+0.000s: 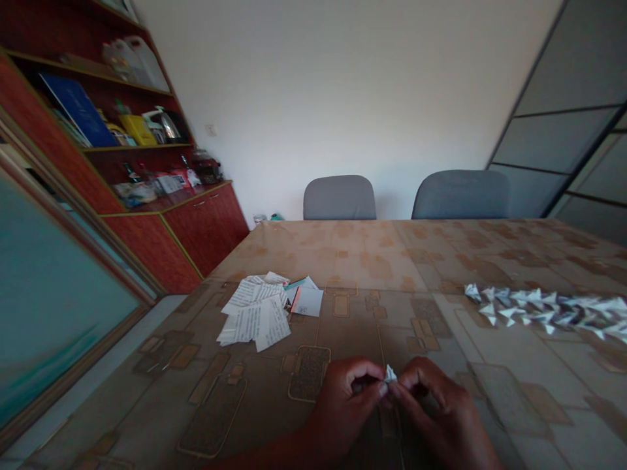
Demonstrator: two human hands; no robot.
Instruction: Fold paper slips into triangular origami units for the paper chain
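Observation:
Between my two hands is a small folded piece of paper, white and pointed at the top. My left hand pinches its left side with thumb and forefinger. From the right, my right hand pinches it too, the thumbs close together below it. The lower part of the paper is hidden by my fingertips. Ahead to the left lies a loose pile of printed paper pieces, with a pale card-like piece at its right side. Rows of folded paper pieces with pointed tips lie on the right.
A patterned cloth covers the table. Two grey chairs stand at its far edge, against a white wall. A reddish wooden cabinet with loaded shelves is at the left, and grey sliding panels are at the right.

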